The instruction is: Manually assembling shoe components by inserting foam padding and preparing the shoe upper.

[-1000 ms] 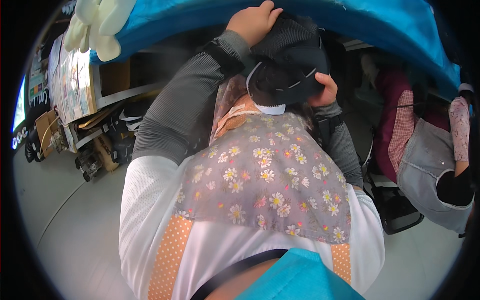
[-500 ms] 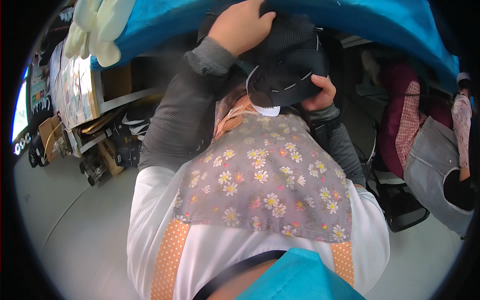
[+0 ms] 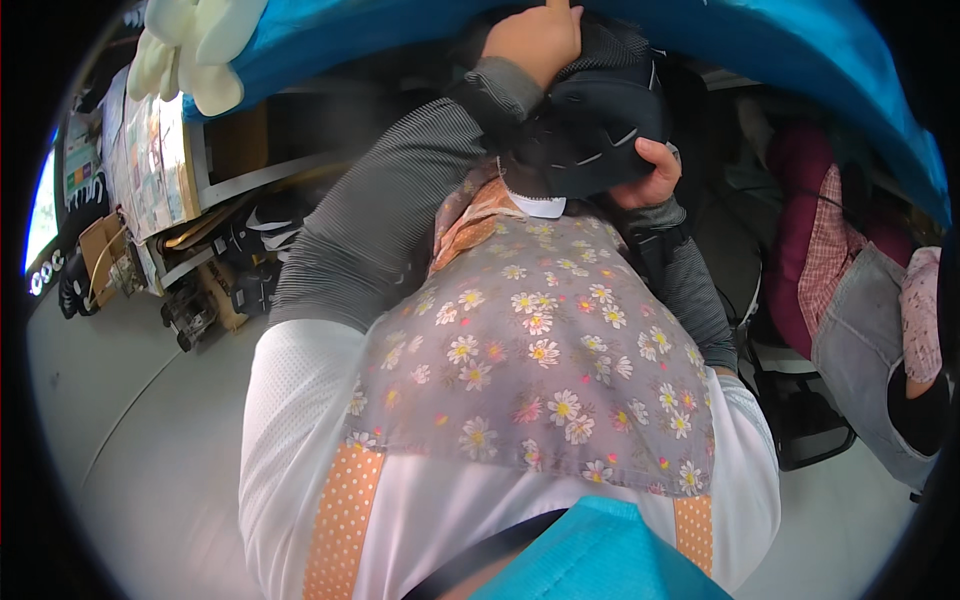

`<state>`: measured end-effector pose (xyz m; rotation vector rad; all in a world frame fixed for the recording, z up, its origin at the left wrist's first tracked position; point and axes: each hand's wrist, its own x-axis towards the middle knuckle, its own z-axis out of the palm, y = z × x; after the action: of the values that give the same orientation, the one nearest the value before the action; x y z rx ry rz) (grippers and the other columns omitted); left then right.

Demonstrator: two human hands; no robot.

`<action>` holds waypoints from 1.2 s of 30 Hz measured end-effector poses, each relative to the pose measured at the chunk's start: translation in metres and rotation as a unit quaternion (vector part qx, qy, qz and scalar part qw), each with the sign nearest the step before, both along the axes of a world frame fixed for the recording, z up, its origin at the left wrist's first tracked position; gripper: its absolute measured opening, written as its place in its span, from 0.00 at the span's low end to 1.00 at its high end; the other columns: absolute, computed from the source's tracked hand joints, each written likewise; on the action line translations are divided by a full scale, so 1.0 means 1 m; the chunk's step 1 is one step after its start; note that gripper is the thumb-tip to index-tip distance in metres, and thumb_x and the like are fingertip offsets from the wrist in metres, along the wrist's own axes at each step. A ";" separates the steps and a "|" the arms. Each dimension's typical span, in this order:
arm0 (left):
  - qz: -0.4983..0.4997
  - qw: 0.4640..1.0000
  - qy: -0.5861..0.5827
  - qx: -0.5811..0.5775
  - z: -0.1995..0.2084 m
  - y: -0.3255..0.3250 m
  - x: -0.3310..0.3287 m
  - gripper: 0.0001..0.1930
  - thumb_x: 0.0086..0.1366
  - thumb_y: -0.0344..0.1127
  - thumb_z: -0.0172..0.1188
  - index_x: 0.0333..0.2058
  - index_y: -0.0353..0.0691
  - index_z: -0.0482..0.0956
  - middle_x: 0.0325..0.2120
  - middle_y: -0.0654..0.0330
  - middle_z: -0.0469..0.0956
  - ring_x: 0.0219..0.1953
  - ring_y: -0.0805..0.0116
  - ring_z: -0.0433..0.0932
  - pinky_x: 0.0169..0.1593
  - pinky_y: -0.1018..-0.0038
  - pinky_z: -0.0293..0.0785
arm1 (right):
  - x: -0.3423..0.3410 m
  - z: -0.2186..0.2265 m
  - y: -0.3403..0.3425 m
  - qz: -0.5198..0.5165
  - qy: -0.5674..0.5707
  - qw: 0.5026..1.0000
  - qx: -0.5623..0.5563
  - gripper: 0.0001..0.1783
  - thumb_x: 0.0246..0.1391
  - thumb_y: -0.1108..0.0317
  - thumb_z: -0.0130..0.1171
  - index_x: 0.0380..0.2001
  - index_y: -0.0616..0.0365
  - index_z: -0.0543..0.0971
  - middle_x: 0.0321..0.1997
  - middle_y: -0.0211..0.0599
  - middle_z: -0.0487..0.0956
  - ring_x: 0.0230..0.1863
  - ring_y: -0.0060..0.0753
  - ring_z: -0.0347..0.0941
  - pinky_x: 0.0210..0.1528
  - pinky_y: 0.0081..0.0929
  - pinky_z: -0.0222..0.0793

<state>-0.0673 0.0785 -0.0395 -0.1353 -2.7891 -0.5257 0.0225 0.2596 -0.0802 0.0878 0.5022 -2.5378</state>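
I see the black cloth w/ mesh [image 3: 590,135] btwn both hands, just past the flowered apron [image 3: 540,350], nr the blue cover [image 3: 800,55]. R hand [image 3: 650,175] grips its right edge, thumb on top. L hand [image 3: 535,45] is at the mesh end, fingertips cut off, so can't tell if it's gripping. Cream gloves [image 3: 195,50] upper left.

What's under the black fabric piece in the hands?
A white strip shows at the near edge of the black fabric piece, next to the floral cloth. The right hand grips the piece. Anything else beneath is covered.
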 end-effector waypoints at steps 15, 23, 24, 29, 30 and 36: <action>0.043 0.994 -0.093 0.038 0.032 0.004 0.004 0.13 0.65 0.41 0.49 0.41 0.37 0.66 0.19 0.44 0.78 0.22 0.47 0.78 0.25 0.55 0.74 | -0.001 -0.032 0.001 0.031 -0.073 0.982 -0.172 0.32 0.46 0.59 0.50 0.54 0.67 0.69 0.54 0.52 0.74 0.53 0.52 0.72 0.59 0.50 0.66; 0.016 0.992 -0.075 0.102 -0.001 0.000 -0.002 0.11 0.67 0.39 0.47 0.38 0.37 0.67 0.21 0.40 0.76 0.25 0.40 0.76 0.27 0.49 0.71 | -0.004 -0.022 0.003 0.010 -0.084 0.991 -0.103 0.29 0.47 0.62 0.52 0.53 0.66 0.70 0.52 0.47 0.76 0.52 0.48 0.74 0.58 0.45 0.68; 0.023 0.988 -0.086 0.123 -0.004 0.001 -0.001 0.10 0.67 0.39 0.47 0.38 0.38 0.67 0.21 0.40 0.76 0.25 0.40 0.76 0.27 0.49 0.71 | -0.003 -0.024 0.003 0.008 -0.086 0.991 -0.102 0.29 0.47 0.62 0.52 0.53 0.66 0.70 0.52 0.47 0.76 0.52 0.48 0.74 0.58 0.45 0.68; 0.040 0.984 -0.057 0.166 -0.007 0.003 0.004 0.10 0.68 0.40 0.46 0.41 0.41 0.68 0.20 0.40 0.76 0.24 0.40 0.75 0.26 0.49 0.70 | -0.004 -0.023 0.002 0.033 -0.085 0.986 -0.141 0.32 0.46 0.62 0.52 0.54 0.67 0.69 0.55 0.48 0.74 0.55 0.50 0.71 0.61 0.48 0.65; 0.049 0.985 -0.064 0.154 -0.005 0.003 0.008 0.10 0.68 0.40 0.46 0.42 0.42 0.68 0.19 0.41 0.76 0.23 0.40 0.76 0.25 0.50 0.70 | -0.002 -0.020 0.000 0.037 -0.081 0.986 -0.142 0.32 0.46 0.62 0.52 0.54 0.67 0.69 0.55 0.48 0.74 0.55 0.50 0.71 0.61 0.48 0.65; 0.050 0.994 0.002 0.100 0.033 0.005 0.012 0.11 0.67 0.41 0.50 0.43 0.43 0.69 0.18 0.45 0.77 0.21 0.46 0.77 0.23 0.55 0.72 | 0.004 -0.028 -0.001 0.052 -0.103 0.964 -0.238 0.33 0.48 0.56 0.51 0.55 0.65 0.69 0.56 0.52 0.73 0.56 0.54 0.70 0.61 0.53 0.62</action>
<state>-0.0556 0.0831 -0.0064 0.0478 -2.7032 -0.7722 0.0269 0.2589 -0.1078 0.1397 -0.1858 -2.4372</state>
